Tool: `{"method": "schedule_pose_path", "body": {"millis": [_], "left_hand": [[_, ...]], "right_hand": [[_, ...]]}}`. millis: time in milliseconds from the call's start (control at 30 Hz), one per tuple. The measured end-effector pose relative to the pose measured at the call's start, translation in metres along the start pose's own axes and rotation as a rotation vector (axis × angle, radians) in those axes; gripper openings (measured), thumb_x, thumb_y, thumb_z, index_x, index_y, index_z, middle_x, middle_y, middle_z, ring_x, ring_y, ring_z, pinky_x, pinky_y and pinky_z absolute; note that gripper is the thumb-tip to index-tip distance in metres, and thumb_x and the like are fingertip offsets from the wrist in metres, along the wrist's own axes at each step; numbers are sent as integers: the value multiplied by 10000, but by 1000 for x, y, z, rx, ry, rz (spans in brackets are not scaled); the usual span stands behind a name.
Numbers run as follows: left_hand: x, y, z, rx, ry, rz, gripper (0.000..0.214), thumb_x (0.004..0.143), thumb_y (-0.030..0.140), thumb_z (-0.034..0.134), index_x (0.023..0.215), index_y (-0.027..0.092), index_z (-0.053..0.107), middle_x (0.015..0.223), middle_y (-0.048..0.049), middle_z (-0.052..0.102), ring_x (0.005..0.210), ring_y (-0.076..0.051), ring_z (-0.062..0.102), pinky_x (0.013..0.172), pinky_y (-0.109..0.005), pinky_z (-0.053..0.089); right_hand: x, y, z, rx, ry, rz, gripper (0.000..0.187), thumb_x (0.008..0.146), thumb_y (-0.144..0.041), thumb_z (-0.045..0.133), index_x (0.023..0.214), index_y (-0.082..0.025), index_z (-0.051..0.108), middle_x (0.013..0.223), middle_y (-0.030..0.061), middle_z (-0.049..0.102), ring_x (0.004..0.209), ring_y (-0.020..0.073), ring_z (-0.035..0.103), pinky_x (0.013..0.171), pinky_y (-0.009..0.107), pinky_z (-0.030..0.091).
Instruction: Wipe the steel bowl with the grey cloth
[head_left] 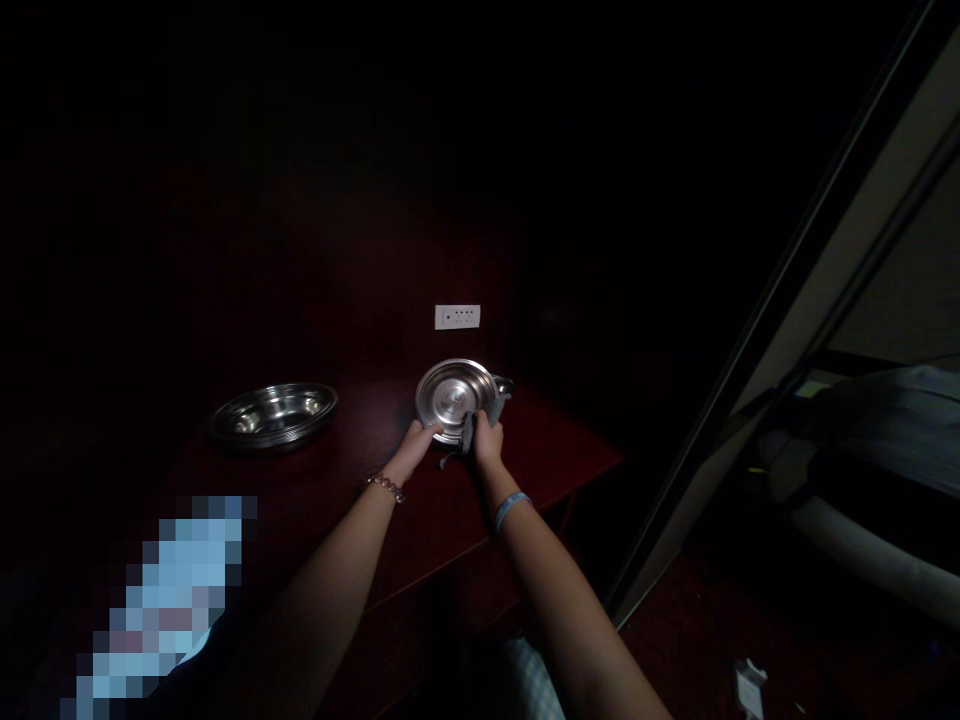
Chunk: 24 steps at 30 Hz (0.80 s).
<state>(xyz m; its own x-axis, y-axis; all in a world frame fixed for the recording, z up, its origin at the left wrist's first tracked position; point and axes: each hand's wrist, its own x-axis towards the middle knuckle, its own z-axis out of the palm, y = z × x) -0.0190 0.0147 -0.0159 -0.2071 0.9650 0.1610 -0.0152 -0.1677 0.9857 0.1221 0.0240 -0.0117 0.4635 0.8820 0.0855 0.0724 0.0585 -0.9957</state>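
A shiny metal basin (453, 398) is tilted toward me above the dark red table. My left hand (415, 445) grips its lower left rim, thumb on the inner side. At the lower right rim, my right hand (487, 440) is closed on a grey cloth (469, 432), which lies against the basin. Part of the cloth sticks out beyond my fingers on the right. Behind the basin's right edge, a second small metal item (505, 385) shows only partly. My fingers under the basin are hidden.
Several nested metal basins (277, 418) appear to sit on the table (555, 465) at left. A white socket panel (457, 317) is on the wall behind. A pixelated bright patch covers the lower left. A slanted frame edge (757, 330) rises at right; a white scrap (749, 688) lies on the floor.
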Motion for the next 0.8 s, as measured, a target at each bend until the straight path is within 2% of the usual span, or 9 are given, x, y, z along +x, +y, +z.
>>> {"method": "schedule_pose_path", "body": {"millis": [100,267,433,567,667,800], "left_hand": [[0,1,1,34,83,-105,98,704,189,712,761,210,636,799,-24,740,972,-241,710,986,-387,537],[-4,6,4,-14,118,-112,97,680,194,701,739,191,624,754,-23,682,962,-251,678,983,-404,520],[-8,13,2,-40,236,-198,120,692,170,701,725,203,590,724,-17,639,948,-259,672,984,-428,519],[-9,19,1,-40,335,-243,188,714,144,705,727,224,536,759,-40,650,1015,-291,678,992,-433,523],[-9,22,1,-48,344,-250,174,730,142,699,742,216,542,832,-75,688,1032,-317,691,992,-450,528],[-12,23,4,-96,283,-202,76,757,157,689,795,185,630,835,-99,734,1025,-334,703,966,-464,555]], "right_hand": [[1,2,1,15,9,-3,301,817,-375,559,795,-161,770,833,106,797,876,257,762,725,264,529],[3,6,4,51,19,-34,265,799,-386,572,738,-180,727,802,94,783,833,259,753,690,268,512],[1,5,3,46,-18,-50,229,791,-373,575,687,-200,683,777,81,774,819,251,740,667,260,493],[-1,4,3,12,-58,-64,206,789,-361,577,683,-208,665,802,82,781,834,244,735,675,254,486],[-1,3,3,12,-70,-57,192,790,-355,580,706,-206,666,827,87,787,843,245,738,680,254,491],[0,3,3,11,-61,-40,194,801,-348,562,726,-203,666,857,94,789,867,248,743,693,255,502]]}}
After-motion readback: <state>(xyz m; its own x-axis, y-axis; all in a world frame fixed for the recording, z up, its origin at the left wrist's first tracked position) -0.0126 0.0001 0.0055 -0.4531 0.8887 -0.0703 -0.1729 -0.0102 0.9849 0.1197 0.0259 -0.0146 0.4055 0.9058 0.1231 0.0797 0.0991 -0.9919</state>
